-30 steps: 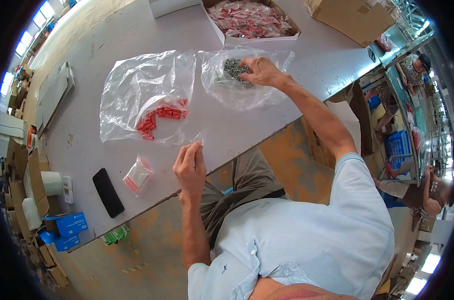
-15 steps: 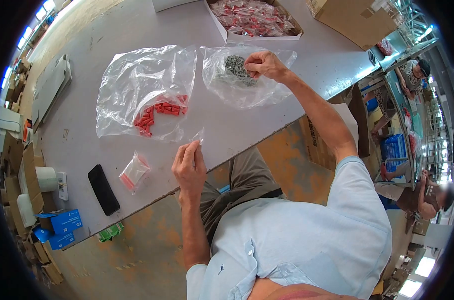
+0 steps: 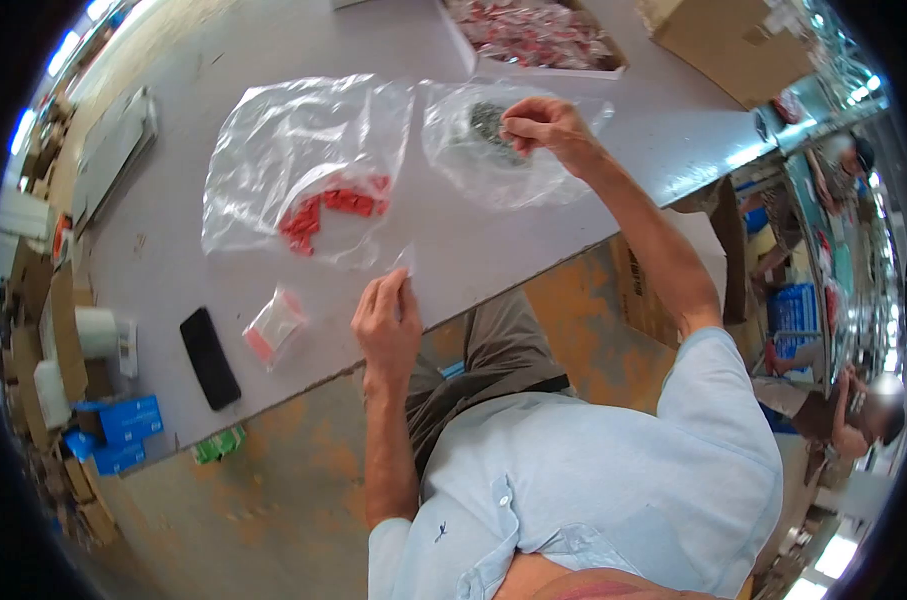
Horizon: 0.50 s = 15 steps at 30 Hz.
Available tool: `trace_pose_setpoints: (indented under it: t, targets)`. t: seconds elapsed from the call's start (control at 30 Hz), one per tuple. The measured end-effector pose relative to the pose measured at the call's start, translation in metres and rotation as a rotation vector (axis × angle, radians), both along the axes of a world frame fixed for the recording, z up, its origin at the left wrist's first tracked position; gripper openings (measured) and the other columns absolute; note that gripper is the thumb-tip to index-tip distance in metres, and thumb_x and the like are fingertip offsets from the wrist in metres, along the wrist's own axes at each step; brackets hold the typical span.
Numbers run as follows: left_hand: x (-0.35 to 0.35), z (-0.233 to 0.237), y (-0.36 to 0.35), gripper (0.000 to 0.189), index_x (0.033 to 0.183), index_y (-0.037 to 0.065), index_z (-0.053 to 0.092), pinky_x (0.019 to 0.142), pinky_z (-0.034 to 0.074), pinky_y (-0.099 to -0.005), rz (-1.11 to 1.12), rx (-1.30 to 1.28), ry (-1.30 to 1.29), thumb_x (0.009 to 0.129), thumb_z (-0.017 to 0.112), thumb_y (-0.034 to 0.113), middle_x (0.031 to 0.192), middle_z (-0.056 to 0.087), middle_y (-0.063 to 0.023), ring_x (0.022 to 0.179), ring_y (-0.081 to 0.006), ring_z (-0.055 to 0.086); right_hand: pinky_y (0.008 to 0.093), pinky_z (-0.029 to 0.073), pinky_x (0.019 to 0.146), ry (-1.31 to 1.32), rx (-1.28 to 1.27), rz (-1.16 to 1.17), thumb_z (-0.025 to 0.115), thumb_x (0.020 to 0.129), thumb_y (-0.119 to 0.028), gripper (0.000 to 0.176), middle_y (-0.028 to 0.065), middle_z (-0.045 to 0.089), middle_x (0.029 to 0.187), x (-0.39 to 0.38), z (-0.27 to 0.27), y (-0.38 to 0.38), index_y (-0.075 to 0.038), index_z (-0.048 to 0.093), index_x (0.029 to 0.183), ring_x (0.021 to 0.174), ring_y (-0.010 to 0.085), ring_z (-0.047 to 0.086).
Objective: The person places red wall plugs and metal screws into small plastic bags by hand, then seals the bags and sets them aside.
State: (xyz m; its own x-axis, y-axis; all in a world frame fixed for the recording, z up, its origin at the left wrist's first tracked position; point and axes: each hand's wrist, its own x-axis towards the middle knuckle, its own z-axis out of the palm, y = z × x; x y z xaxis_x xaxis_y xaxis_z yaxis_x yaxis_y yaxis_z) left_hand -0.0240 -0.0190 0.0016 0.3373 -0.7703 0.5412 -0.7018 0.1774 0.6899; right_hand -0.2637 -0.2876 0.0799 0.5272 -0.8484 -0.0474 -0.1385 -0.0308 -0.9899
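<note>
One grey heap (image 3: 488,122) sits just left of the right fingers (image 3: 529,128), pinched, perhaps empty, I can't tell; left fingers (image 3: 387,295) grip clear plastic (image 3: 405,261)

Bags (image 3: 308,160) — glossy plastic, tabletop (image 3: 463,245) — smooth

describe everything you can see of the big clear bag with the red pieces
The big clear bag looks like thin, see-through plastic film, crinkled all over, with bright glare along its creases. It lies spread out on the grey tabletop. Small red pieces are gathered at its near part; whether all sit inside is hard to tell. The left hand is close to its near edge, but neither hand appears to touch it.
</note>
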Motion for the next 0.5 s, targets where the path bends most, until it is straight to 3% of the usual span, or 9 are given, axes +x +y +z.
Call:
trace_pose_setpoints:
  t: [0.07, 0.13, 0.27, 0.5]
  targets:
    - [0.002, 0.000, 0.002, 0.018, 0.104, 0.002, 0.071, 0.073, 0.058, -0.0399, 0.028, 0.037, -0.002, 0.087, 0.070, -0.004, 0.093, 0.072, -0.0141, 0.084, -0.0316, 0.071, 0.0247, 0.056, 0.059, -0.034, -0.067, 0.051, 0.071, 0.097, -0.010, 0.015, 0.0081, 0.073, 0.089, 0.019, 0.017, 0.034, 0.002, 0.071, 0.105, 0.070, 0.0111, 0.068]
    - [0.002, -0.002, -0.001, 0.015, 0.102, 0.002, 0.072, 0.067, 0.056, -0.0351, 0.006, -0.029, -0.062, 0.088, 0.071, -0.004, 0.089, 0.071, -0.0123, 0.074, -0.0271, 0.069, 0.0244, 0.057, 0.060, -0.054, -0.029, 0.163, 0.070, 0.097, -0.008, 0.013, 0.0074, 0.073, 0.088, 0.039, 0.015, 0.067, 0.002, 0.070, 0.105, 0.070, 0.0102, 0.067]
    - [0.001, -0.004, 0.000, 0.017, 0.102, 0.002, 0.072, 0.069, 0.056, -0.0373, 0.027, -0.037, -0.118, 0.086, 0.071, -0.004, 0.089, 0.071, -0.0120, 0.076, -0.0280, 0.069, 0.0244, 0.057, 0.059, -0.048, 0.001, 0.313, 0.069, 0.096, -0.003, 0.009, 0.0061, 0.072, 0.084, 0.075, -0.004, 0.126, 0.003, 0.070, 0.103, 0.066, 0.0086, 0.066]
    - [0.002, -0.003, 0.001, 0.018, 0.102, 0.001, 0.071, 0.073, 0.057, -0.0394, 0.032, -0.029, -0.143, 0.085, 0.070, -0.005, 0.092, 0.070, -0.0128, 0.082, -0.0302, 0.070, 0.0276, 0.056, 0.061, 0.120, -0.197, 0.266, 0.071, 0.094, -0.006, 0.010, 0.0073, 0.072, 0.076, 0.108, -0.019, 0.151, 0.002, 0.071, 0.099, 0.068, 0.0103, 0.068]
